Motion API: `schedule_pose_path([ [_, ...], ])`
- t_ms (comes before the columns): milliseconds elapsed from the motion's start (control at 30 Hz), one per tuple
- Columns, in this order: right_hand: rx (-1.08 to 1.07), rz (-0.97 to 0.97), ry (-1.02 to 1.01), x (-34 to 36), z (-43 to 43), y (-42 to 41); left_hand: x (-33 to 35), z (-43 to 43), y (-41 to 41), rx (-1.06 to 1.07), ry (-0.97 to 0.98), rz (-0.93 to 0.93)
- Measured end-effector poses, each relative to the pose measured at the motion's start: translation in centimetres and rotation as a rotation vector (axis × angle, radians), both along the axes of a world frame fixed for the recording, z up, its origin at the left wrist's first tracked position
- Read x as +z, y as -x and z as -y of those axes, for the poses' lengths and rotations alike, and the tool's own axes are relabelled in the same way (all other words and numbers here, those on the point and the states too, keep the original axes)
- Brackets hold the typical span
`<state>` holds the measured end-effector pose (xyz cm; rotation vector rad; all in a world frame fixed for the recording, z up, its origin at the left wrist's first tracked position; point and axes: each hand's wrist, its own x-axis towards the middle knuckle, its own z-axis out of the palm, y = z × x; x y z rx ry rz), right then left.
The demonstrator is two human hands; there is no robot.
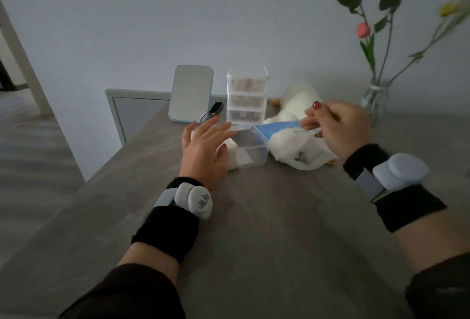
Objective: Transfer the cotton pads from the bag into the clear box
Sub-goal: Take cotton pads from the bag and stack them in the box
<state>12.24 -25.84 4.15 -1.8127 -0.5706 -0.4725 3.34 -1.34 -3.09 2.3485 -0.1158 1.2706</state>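
Observation:
A clear box (250,154) lies open on the grey table, its lid (241,126) flipped back behind it. White cotton pads (232,152) sit at the box's left end, partly hidden by my left hand (203,151), which hovers over that end with fingers spread. To the right lies the bag (292,147), white with a blue top strip, bulging with pads. My right hand (338,128) pinches the bag's upper edge near the blue strip.
Behind the box stand a small mirror (190,93), a clear three-drawer organiser (246,96) and a white plush toy (297,101). A glass vase with flowers (376,100) is at the back right. The table's left edge (101,173) runs diagonally.

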Motion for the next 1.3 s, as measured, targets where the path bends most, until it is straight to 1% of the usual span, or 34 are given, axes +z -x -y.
schedule_pose_path([
  [100, -0.028, 0.075, -0.039, -3.1, 2.9, 0.8, 0.1, 1.4, 0.0, -0.010, -0.046, 0.053],
  [167, -0.039, 0.095, -0.005, -5.0, 4.5, 1.3, 0.3, 3.2, -0.2, -0.030, -0.078, 0.069],
  [200, -0.044, 0.123, 0.049, -5.8, 5.2, 1.3, 0.4, 4.3, -0.4, -0.045, -0.086, 0.069],
  [267, -0.088, 0.200, 0.239, -7.0, 5.3, 1.3, 0.6, 5.9, -0.6, -0.056, -0.081, 0.056],
  [300, -0.107, 0.210, 0.303, -7.3, 5.4, 1.2, 0.7, 6.9, -0.9, -0.053, -0.093, 0.034],
  [433, -0.122, 0.248, 0.379, -7.4, 5.2, 1.0, 1.0, 10.3, -2.3, 0.031, -0.202, -0.159],
  [567, -0.159, 0.243, 0.472, -7.2, 4.2, 1.3, 1.4, 11.8, -3.9, 0.140, -0.244, -0.385],
  [667, -0.162, 0.183, 0.501, -7.2, 3.9, 0.5, 1.3, 12.6, -4.8, 0.176, -0.181, -0.441],
  [767, -0.205, 0.190, 0.514, -7.0, 3.4, 0.3, 1.4, 12.8, -5.0, 0.188, -0.129, -0.404],
  [833, -0.292, 0.297, 0.530, -6.2, 3.0, 0.3, 1.4, 12.5, -5.0, 0.194, -0.099, -0.381],
  [900, -0.340, 0.432, 0.539, -5.3, 2.7, 0.2, 1.5, 12.2, -5.0, 0.193, -0.058, -0.366],
  [933, -0.357, 0.463, 0.552, -4.9, 2.6, 0.2, 1.4, 12.1, -5.0, 0.190, -0.043, -0.362],
  [1033, -0.429, 0.415, 0.661, -4.1, 2.5, 0.5, 1.3, 11.9, -5.1, 0.159, -0.033, -0.379],
  [1133, -0.406, 0.343, 0.799, -4.1, 2.2, 0.9, 1.0, 11.6, -5.6, 0.141, -0.047, -0.414],
  [1300, -0.380, 0.282, 0.877, -4.0, 2.1, 0.8, 0.8, 11.7, -5.6, 0.138, -0.055, -0.435],
])
